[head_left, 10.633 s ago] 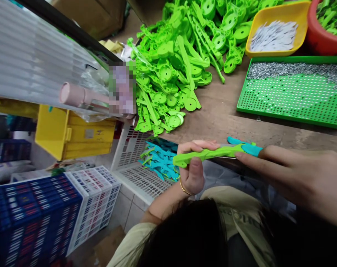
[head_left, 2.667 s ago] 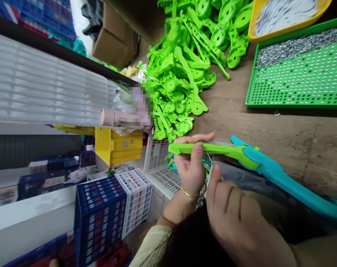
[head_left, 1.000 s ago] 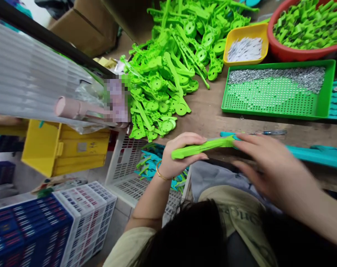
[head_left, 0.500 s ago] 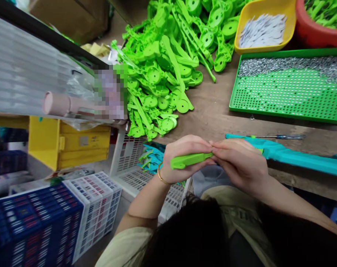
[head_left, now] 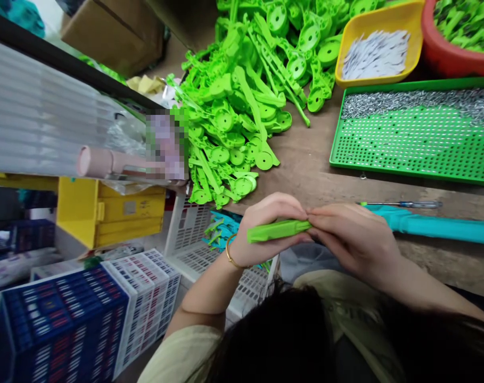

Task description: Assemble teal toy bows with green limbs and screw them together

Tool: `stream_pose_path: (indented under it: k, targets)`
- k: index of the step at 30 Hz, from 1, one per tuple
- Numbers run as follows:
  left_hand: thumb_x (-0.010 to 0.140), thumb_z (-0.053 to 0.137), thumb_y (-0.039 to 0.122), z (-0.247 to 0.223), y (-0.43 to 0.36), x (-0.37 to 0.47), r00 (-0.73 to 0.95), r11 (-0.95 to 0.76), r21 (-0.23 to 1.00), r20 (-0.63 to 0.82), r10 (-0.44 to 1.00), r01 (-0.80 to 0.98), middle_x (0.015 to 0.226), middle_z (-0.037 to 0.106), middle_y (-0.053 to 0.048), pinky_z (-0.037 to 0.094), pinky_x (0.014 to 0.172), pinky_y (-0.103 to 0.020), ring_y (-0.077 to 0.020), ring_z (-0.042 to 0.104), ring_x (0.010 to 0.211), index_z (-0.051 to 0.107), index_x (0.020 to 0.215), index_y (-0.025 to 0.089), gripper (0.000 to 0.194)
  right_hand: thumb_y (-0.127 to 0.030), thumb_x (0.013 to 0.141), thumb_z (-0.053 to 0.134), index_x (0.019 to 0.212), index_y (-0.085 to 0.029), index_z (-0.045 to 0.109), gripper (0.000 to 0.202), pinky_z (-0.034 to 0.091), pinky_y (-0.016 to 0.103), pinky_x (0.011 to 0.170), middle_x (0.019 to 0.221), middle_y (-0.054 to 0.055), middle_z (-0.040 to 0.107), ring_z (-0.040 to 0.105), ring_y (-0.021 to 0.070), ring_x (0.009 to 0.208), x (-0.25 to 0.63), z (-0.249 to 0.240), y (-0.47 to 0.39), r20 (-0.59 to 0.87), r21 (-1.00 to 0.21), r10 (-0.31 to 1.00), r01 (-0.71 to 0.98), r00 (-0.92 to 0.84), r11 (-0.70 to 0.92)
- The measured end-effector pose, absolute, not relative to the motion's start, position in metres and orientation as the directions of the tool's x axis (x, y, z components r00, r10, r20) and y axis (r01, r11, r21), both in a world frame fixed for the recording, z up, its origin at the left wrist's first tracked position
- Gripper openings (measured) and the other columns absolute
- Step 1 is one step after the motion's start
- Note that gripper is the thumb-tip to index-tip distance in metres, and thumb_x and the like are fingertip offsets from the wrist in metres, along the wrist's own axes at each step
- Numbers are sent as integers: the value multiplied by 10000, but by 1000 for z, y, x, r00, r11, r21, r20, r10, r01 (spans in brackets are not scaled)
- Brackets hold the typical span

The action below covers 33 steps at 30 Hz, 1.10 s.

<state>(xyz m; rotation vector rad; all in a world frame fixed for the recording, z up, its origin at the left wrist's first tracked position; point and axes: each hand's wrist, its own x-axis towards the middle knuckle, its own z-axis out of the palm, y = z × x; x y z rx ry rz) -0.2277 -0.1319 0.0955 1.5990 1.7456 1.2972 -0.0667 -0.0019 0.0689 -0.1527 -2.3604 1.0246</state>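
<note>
Workpiece, green, sits at six o'clock of the heap, clasped by my left grip; my right grip pinches its three o'clock end. Uneven finger pressure could spring it loose.

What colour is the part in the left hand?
Bright green; the part in the left hand shows best in the head view.

The held lime-green part is smooth moulded plastic with a soft sheen; the green pile looks glossier. The table is matt, scuffed wood. Bright metal pins glint on perforated plastic, the tray. The screwdriver has a metal shaft; the bracelet is polished, gold-coloured metal.
</note>
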Motion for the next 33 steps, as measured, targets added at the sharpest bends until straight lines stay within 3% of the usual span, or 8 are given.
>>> stream_pose_path:
  k: [6, 10, 15, 19, 23, 27, 33]
  targets:
    - [785, 805, 217, 93, -126, -227, -244, -148, 851, 304, 921, 503, 870, 707, -41, 583, 751, -241, -134, 685, 815, 681, 956, 176, 216, -184, 918, 582, 906, -200, 653, 74, 547, 278, 685, 924, 14, 757, 702, 146, 804, -75, 70, 1, 402, -758, 328, -110, -855, 643]
    - [785, 806, 210, 93, -122, -232, -204, -154, 851, 290, 935, 503, 873, 706, -40, 578, 756, -238, -132, 682, 824, 683, 961, 173, 218, -207, 926, 597, 957, -202, 672, 81, 547, 254, 758, 969, 7, 762, 711, 130, 871, -74, 77, 10, 336, -794, 315, -87, -888, 601]
    - [736, 850, 299, 90, -126, -237, -218, -134, 887, 252, 943, 443, 954, 699, -55, 567, 830, -264, -145, 673, 904, 668, 1047, 175, 381, -324, 933, 595, 1098, -157, 642, 239, 514, 345, 782, 1005, 77, 739, 686, 212, 898, -68, 82, 13, 266, -629, 274, 49, -924, 776]
    - [740, 849, 289, 89, -131, -236, -203, -110, 878, 227, 952, 466, 970, 686, -51, 566, 832, -263, -141, 667, 908, 672, 1061, 182, 382, -331, 969, 524, 1029, -127, 644, 244, 490, 350, 795, 935, 79, 729, 661, 201, 824, -73, 78, 6, 353, -570, 227, -16, -908, 822]
    - [784, 811, 240, 89, -129, -231, -215, -130, 850, 273, 938, 511, 900, 688, -34, 577, 794, -258, -132, 668, 850, 681, 993, 173, 255, -273, 985, 475, 893, -137, 650, 240, 452, 322, 678, 819, 64, 708, 608, 169, 691, -81, 73, 2, 415, -579, 209, -79, -886, 811]
    - [796, 793, 188, 89, -124, -231, -220, -166, 847, 312, 924, 505, 852, 688, -27, 590, 782, -275, -135, 670, 825, 671, 963, 166, 207, -236, 980, 467, 884, -153, 645, 219, 441, 306, 687, 794, 45, 697, 594, 149, 684, -84, 72, 4, 417, -605, 217, -92, -883, 791]
    - [817, 776, 221, 93, -120, -238, -160, -121, 847, 234, 959, 517, 899, 673, -23, 579, 756, -236, -111, 663, 819, 670, 962, 180, 185, -336, 966, 530, 1081, -116, 641, 272, 480, 328, 779, 953, 106, 729, 664, 196, 846, -68, 78, 20, 256, -622, 221, 14, -941, 783]
